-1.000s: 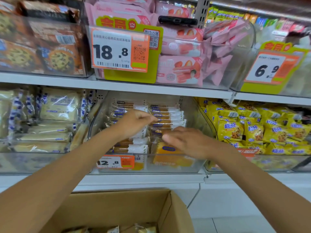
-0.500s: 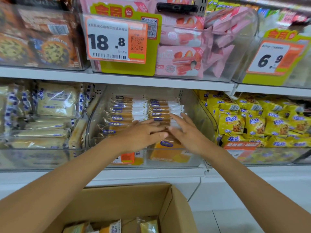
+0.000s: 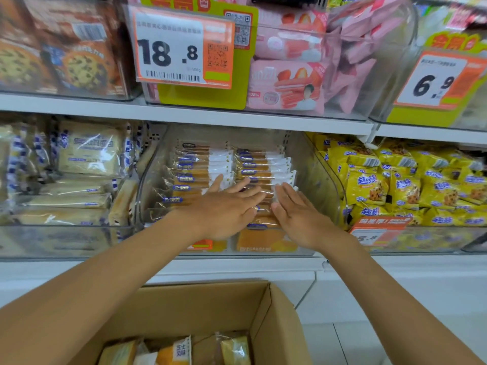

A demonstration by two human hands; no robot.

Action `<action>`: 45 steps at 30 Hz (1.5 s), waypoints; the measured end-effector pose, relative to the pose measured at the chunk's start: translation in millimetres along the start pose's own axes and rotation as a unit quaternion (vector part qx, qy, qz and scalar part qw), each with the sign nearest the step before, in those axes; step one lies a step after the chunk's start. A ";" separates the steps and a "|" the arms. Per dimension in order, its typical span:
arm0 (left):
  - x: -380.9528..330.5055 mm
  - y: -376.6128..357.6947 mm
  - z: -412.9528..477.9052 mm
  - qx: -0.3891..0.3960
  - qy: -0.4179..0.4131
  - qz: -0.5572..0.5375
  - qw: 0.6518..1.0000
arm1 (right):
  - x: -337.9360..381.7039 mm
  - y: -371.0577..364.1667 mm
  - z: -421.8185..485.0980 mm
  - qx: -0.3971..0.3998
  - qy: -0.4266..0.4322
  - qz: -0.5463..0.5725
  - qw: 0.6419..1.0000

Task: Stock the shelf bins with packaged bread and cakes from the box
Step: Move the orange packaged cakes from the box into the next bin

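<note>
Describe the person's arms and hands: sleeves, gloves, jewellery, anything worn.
The left forearm and right forearm are bare to the frame's edge: no sleeve shows. The left hand and right hand wear no gloves, and no watch, bracelet or ring is visible.

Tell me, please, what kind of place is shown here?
Most likely a supermarket or grocery shop aisle: printed price tags hang on clear shelf bins filled with packaged cakes, and an open cardboard box of further stock stands below.
</note>
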State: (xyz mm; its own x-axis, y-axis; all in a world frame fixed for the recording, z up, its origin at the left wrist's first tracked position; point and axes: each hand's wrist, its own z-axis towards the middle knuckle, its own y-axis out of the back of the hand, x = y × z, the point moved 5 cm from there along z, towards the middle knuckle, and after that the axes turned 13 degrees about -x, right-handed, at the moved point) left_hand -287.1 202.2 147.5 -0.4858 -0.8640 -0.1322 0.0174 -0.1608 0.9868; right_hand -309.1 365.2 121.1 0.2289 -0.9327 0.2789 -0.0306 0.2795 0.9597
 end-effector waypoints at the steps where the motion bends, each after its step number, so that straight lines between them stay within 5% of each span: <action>1: 4.7 -2.4 -3.0 0.009 0.003 -0.006 1.000 | 3.4 -0.7 1.5 0.014 -0.011 -0.011 1.000; 7: 13.2 -7.5 -13.6 0.041 0.002 -0.016 0.999 | 0.2 15.4 -5.3 0.072 0.020 0.010 0.997; 13: 24.6 5.3 -6.2 -0.011 0.043 -0.006 0.999 | 19.6 28.6 12.0 -0.093 0.006 -0.003 0.996; 17: 29.3 -3.8 -4.8 0.007 0.071 -0.026 0.997 | 25.3 2.2 24.3 -0.012 0.028 0.011 0.999; 29: 31.9 -9.1 -3.0 0.031 0.080 -0.023 0.996 | 26.1 4.0 24.0 0.047 0.021 -0.055 0.997; 33: 28.4 19.0 -27.3 -0.093 0.114 -0.094 0.985 | 34.0 27.5 9.7 -0.092 0.037 -0.072 0.992; 37: 22.2 40.2 -81.1 -0.283 0.183 -0.126 0.933 | 64.6 32.8 -36.0 -0.282 0.091 0.031 0.955; 41: 21.7 -4.0 -136.9 -0.167 0.268 -0.190 0.930 | 97.9 -15.1 -92.3 -0.283 0.130 0.094 0.945; 45: 45.3 -87.9 -193.2 -0.032 0.325 -0.209 0.922 | 107.1 -104.5 -125.6 -0.096 0.108 0.116 0.983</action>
State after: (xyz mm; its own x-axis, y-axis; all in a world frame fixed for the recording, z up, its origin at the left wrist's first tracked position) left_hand -141.8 85.0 36.7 0.1638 -0.8208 -0.5472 0.0086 -0.5535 0.8328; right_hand -159.1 264.8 46.2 0.4398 -0.7741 0.4554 0.0737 0.5364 0.8407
